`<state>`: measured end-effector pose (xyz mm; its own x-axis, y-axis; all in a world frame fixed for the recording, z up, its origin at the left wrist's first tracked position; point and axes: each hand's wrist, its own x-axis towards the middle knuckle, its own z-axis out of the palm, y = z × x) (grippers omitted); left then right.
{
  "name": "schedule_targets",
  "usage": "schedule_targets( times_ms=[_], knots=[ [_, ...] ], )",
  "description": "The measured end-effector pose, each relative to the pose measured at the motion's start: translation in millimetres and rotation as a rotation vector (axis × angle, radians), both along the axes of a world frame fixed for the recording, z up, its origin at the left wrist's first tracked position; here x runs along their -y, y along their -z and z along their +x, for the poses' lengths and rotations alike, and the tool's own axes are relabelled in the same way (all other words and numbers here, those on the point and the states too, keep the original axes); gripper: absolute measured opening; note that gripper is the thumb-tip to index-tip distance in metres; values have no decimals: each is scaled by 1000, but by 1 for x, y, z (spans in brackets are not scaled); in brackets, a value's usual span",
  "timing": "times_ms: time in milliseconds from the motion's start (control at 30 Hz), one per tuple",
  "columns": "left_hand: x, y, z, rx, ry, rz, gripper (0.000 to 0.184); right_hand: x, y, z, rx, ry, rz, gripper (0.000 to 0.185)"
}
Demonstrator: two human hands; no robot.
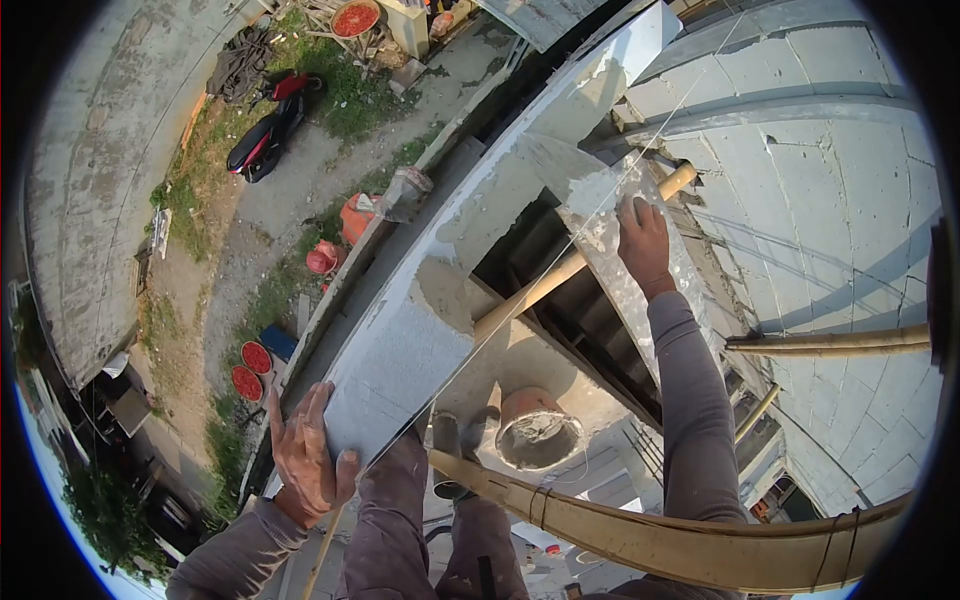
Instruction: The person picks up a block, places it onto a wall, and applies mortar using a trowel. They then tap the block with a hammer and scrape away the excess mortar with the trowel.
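Resting the left hand (305,455) on a pale block (395,370)

At left, two red-filled tubs (256,357) and a motorcycle (265,135) are standing on the ground below. Next, the left hand is lying unclenched, fingers spreading and thumb pointing apart, touching the near end of the pale block. The block is running diagonally up the middle, with rough grey mortar (445,290) covering part of it. A thin string (450,384) is stretching near its right-hand edge, and a bamboo pole (540,290) is crossing the string's line. Below the pole, a bucket (525,405) is holding a grey mix. Farther right, the right hand (643,240) is bending its fingers over a spattered board (604,245); the view is not showing whether they are gripping it. At far right, a long beam (830,343) is jutting inward.
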<state>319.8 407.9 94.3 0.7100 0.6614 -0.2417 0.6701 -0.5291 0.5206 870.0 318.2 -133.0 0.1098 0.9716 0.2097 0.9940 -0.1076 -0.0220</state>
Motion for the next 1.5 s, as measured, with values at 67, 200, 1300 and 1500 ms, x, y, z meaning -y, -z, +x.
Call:
schedule_targets(
  times_ms=[67,200,1300,1500],
  knots=[
    [0,1,-1,-29,0,8,73,-16,-2,25,6,78,-20,47],
    [2,1,2,-25,-18,-11,72,-46,0,79,-27,249,-7,34],
    [27,26,-33,-15,388,570,60,482,-93,-413,-1082,1468,-194,33],
    [29,21,-15,117,13,76,66,496,-21,-413,-1285,1365,-649,27]
  ],
)
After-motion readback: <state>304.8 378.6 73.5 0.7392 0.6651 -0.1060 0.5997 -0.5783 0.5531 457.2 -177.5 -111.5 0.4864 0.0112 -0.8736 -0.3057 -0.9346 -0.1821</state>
